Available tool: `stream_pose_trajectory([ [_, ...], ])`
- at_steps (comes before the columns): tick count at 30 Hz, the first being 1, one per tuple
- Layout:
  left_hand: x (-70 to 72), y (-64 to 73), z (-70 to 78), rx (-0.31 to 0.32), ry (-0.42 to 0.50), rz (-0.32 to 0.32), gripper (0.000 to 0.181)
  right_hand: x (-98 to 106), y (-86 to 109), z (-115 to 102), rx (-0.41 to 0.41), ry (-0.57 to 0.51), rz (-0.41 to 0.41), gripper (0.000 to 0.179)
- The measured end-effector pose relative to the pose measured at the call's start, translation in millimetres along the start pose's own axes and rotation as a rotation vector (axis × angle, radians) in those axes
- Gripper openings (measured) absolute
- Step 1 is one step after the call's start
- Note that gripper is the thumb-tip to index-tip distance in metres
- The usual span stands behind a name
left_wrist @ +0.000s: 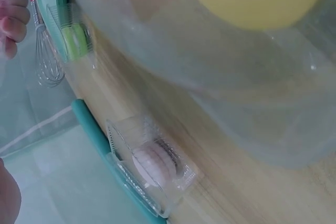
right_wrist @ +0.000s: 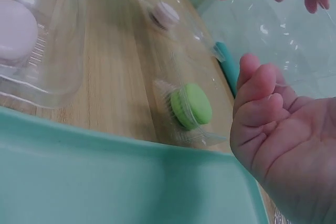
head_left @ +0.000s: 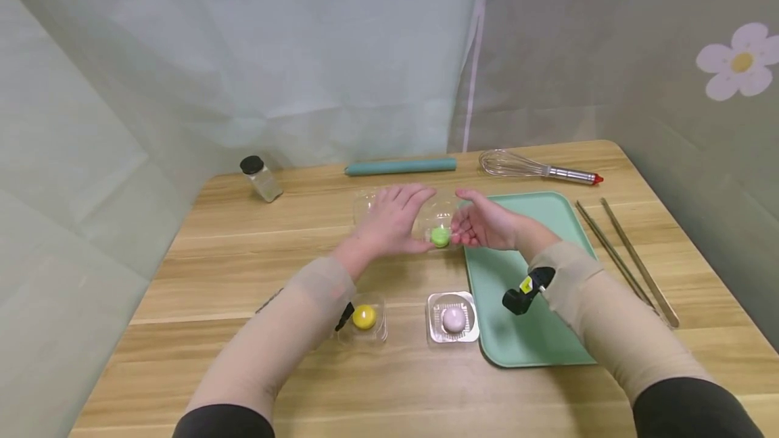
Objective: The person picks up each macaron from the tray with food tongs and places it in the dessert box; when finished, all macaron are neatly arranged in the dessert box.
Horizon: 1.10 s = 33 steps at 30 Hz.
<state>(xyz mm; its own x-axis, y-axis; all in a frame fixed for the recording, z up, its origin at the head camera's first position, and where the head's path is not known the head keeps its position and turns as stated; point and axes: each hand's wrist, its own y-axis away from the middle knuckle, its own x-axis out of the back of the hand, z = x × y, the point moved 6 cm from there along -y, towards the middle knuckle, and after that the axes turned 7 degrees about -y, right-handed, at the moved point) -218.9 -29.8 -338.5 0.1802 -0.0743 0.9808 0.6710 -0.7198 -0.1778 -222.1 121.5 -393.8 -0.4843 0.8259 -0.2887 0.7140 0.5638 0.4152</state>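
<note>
Between my two hands is a clear plastic cover [right_wrist: 273,30], largely see-through, its edges at the fingertips of both. My left hand [head_left: 392,222] grips it from the left with bent fingers and a stretched-out thumb. On the other side my right hand [head_left: 487,223] holds it with curled fingers. Below it a green macaron [right_wrist: 192,104] sits in a clear box on the table. A pale pink macaron [left_wrist: 154,162] lies in another clear box, beyond my left hand. Nearer me are boxes with a yellow macaron [head_left: 364,317] and a lilac macaron [head_left: 454,320].
A mint-green tray [head_left: 529,303] lies under my right forearm. Right of it are two long thin rods [head_left: 639,262]. Along the back stand or lie a black-lidded jar [head_left: 262,180], a teal cylinder [head_left: 402,166] and a whisk [head_left: 535,167]. Curtains hang behind the wooden table.
</note>
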Motion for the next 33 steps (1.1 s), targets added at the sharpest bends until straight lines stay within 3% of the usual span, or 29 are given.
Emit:
stream_pose_trajectory([
  [4,-1.9,-2.6,-3.3,0.053,0.111,-0.006,0.104,5,1.0,-4,0.051,0.053,0.045,0.063],
  [9,-7.8,-5.1,-9.0,0.118,0.275,-0.042,0.106,10,4.9,-12,0.201,0.140,0.097,0.053],
  [13,-13.4,-4.7,-13.1,0.179,0.397,-0.103,0.101,11,7.2,-18,0.302,0.183,0.135,0.043],
  [18,-18.4,-3.6,-17.1,0.236,0.511,-0.144,0.091,15,9.5,-23,0.367,0.301,0.218,0.036],
  [25,-21.7,-3.8,-20.6,0.241,0.590,-0.159,0.079,18,14.2,-27,0.439,0.513,0.286,0.032],
  [33,-24.8,-5.1,-22.1,0.234,0.670,-0.209,0.073,16,17.6,-30,0.533,0.564,0.279,0.036],
])
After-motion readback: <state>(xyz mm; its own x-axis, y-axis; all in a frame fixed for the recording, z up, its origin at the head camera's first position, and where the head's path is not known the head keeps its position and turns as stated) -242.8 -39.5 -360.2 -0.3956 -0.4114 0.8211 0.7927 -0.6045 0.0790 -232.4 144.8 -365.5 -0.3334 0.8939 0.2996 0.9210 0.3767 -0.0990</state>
